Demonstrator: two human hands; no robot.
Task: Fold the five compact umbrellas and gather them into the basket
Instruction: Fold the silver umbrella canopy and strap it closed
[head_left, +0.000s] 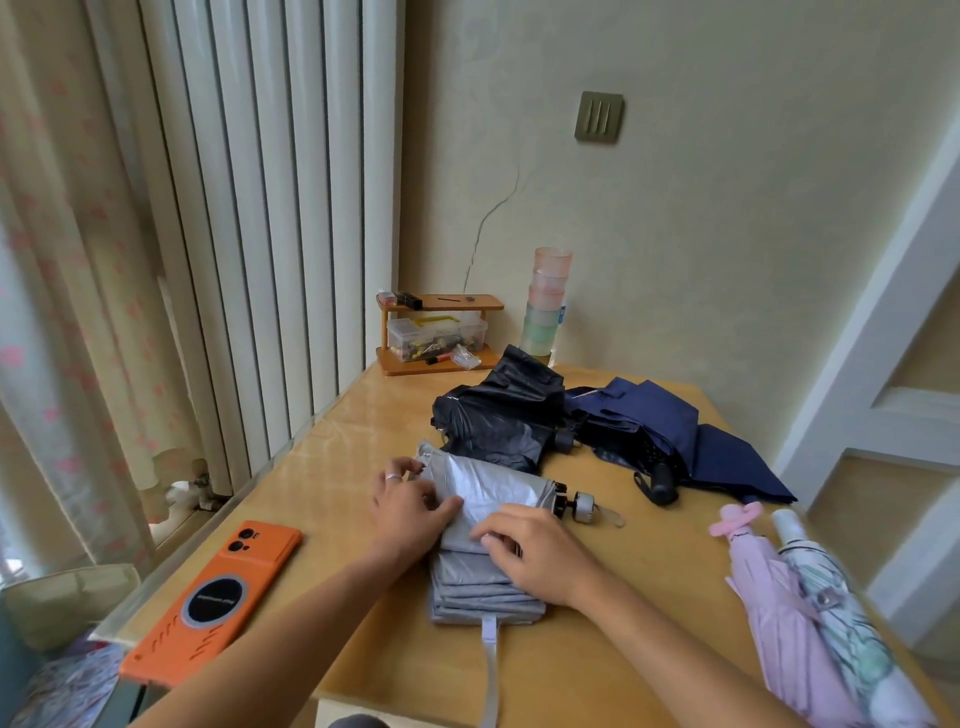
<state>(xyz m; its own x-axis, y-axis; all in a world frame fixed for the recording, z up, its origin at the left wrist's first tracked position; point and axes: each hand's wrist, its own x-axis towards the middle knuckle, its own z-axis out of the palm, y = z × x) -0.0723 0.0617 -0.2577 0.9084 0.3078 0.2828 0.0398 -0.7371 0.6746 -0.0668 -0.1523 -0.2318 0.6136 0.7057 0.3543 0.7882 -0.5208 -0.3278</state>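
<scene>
A silver-grey compact umbrella lies in the middle of the wooden table, its canopy pleated flat toward me and its strap hanging over the near edge. My left hand pinches the fabric at its left side. Fingers of my right hand press down on the folded pleats. Behind it lie a loose black umbrella and a loose navy umbrella. A pink umbrella and a white patterned umbrella lie closed at the right edge. No basket is in view.
An orange phone lies at the table's left front. A small wooden shelf with a clear box and a stack of pastel cups stand at the back against the wall. Curtains and a radiator are to the left.
</scene>
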